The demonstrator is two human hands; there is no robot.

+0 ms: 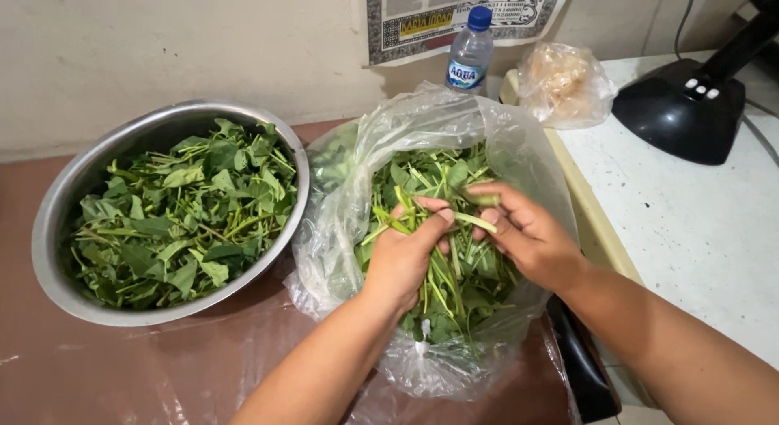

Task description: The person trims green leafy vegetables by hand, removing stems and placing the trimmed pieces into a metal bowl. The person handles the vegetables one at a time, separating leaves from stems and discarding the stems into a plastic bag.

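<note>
Greens fill the scene in two heaps. Largest is the steel bowl (61, 198) at left, on a brown tabletop (97, 368), heaped with picked leaves (187, 214) and short stems. Just beside its right rim, touching or nearly so, sits a clear plastic bag (341, 206), its mouth spread wide, holding a bundle of leafy green stalks (454, 279).

Both hands are inside the bag's mouth, over the bundle. The left hand (402, 258) is curled shut around several stalks, thumb pressing them against the fingers. The right hand (527, 234) meets it from the right, fingertips pinched on one pale green stem (475, 222) that bridges the two hands.

Right of the bag lies a white counter (690, 230), its cream edge running diagonally close by the right forearm. On it stand the black base of an appliance (686, 108) and a small knotted bag of pale food (564, 84). A water bottle with a blue cap (469, 51) stands against the wall behind the greens bag, under a printed sheet (454, 15).

Open room lies on the brown surface below the bowl; the bag's crumpled plastic crowds the hands on all sides.
</note>
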